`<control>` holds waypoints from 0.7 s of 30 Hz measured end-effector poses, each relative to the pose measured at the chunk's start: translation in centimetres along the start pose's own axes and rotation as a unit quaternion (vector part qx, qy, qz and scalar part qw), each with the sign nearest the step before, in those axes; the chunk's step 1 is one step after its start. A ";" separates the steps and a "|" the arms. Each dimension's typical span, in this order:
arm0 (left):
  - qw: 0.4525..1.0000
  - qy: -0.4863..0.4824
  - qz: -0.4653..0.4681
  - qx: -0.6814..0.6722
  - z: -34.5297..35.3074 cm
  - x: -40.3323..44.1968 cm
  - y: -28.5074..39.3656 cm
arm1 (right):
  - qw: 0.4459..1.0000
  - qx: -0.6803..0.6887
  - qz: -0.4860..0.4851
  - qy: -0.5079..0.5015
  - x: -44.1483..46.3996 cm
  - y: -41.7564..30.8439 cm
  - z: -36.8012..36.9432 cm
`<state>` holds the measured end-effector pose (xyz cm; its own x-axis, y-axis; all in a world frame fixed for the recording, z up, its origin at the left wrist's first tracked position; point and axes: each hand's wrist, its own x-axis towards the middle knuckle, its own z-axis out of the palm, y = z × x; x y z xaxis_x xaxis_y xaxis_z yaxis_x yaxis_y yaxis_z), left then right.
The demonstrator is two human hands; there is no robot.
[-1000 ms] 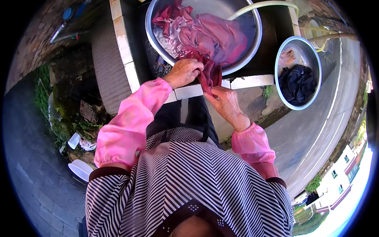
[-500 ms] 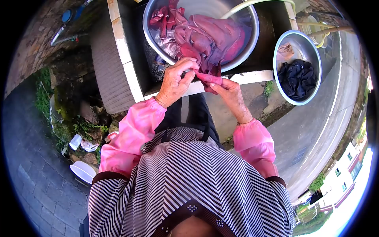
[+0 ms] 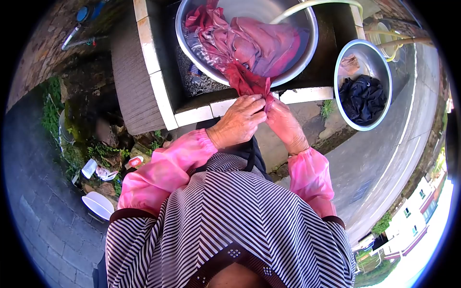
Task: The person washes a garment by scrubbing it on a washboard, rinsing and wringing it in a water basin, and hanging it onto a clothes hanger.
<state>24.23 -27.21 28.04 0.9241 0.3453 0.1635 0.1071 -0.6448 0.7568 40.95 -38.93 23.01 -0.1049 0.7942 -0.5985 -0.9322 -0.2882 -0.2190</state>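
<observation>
A wet, dark pink garment (image 3: 261,41) lies mostly in water inside a large metal basin (image 3: 314,36). One reddish end of it is drawn over the basin's near rim toward me. My left hand (image 3: 241,120) is closed on this end, fingers curled over the cloth. Close beside it, my right hand (image 3: 285,125) also grips the cloth, its fingertips partly hidden behind the fabric and my left hand. Both hands are just in front of the sink's tiled edge. A pale hose (image 3: 297,6) runs into the basin.
The basin stands in a dark sink with a white tiled rim (image 3: 194,115). To the right, a smaller metal basin (image 3: 340,89) holds a black garment (image 3: 362,98) and a beige cloth (image 3: 349,64). A ridged slab (image 3: 129,81) adjoins the sink's left side.
Both hands have come closer to my body, pulling the garment's end further over the rim. My left hand has moved right and down, and the hands are now nearly together.
</observation>
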 end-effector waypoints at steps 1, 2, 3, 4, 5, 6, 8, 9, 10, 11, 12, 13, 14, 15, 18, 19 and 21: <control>1.000 0.006 0.001 -0.006 0.0 0.1 0.0 | 1.000 0.005 0.000 -0.013 -0.3 -0.2 0.3; 1.000 0.013 0.001 -0.011 -0.2 0.2 0.0 | 1.000 0.010 0.000 -0.027 -0.4 -0.4 0.6; 1.000 0.020 0.001 -0.016 -0.3 0.3 -0.1 | 1.000 -0.004 -0.003 -0.003 -0.7 -0.5 1.1; 0.998 0.034 -0.017 -0.042 -0.3 0.3 -0.1 | 1.000 -0.019 -0.004 0.020 -1.2 -0.7 2.1; 0.996 0.049 -0.034 -0.068 -0.3 0.3 -0.2 | 0.998 -0.033 -0.007 0.044 -1.6 -0.9 2.8; 0.992 0.064 -0.050 -0.094 -0.2 0.4 -0.3 | 0.998 -0.036 -0.003 0.050 -1.8 -1.1 3.2; 0.944 0.107 -0.145 -0.277 -0.4 0.8 -0.8 | 0.997 -0.043 0.004 0.063 -1.9 -1.4 3.9; 0.903 0.127 -0.189 -0.364 -0.5 1.0 -1.1 | 0.998 -0.036 0.003 0.060 -1.8 -1.5 4.1; 0.848 0.132 -0.251 -0.448 -0.7 1.3 -1.2 | 0.998 -0.028 0.002 0.056 -1.6 -1.6 4.4; 0.892 0.135 -0.211 -0.376 -0.9 1.6 -1.3 | 0.998 -0.020 0.001 0.053 -1.3 -1.7 4.6; 0.929 0.136 -0.170 -0.300 -1.1 1.8 -1.3 | 0.998 -0.010 -0.012 0.056 -0.8 -1.6 4.6; 0.962 0.144 -0.124 -0.194 -0.7 1.9 -1.1 | 0.998 0.000 -0.025 0.061 -0.3 -1.5 4.6; 0.982 0.149 -0.078 -0.085 -0.6 2.3 -0.6 | 0.997 0.010 -0.039 0.065 0.4 -1.6 5.8; 0.994 0.079 -0.065 -0.042 -0.7 2.4 -0.1 | 0.994 -0.034 -0.061 0.082 1.2 -2.0 7.3; 0.997 0.063 -0.040 -0.005 -0.3 2.8 0.6 | 0.966 -0.116 -0.096 0.212 4.8 -3.1 5.5; 0.995 0.081 -0.047 -0.026 -0.3 2.7 0.8 | 0.963 -0.077 -0.112 0.234 6.9 -4.0 4.0; 0.991 0.111 -0.075 -0.023 -0.3 2.3 0.4 | 0.917 -0.164 -0.222 0.289 11.0 -6.3 0.1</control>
<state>26.30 -26.48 28.92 0.7953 0.5796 0.1778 0.2159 -0.5448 0.8103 45.65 -28.37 17.88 0.5490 0.4833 -0.6819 -0.6741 -0.2263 -0.7031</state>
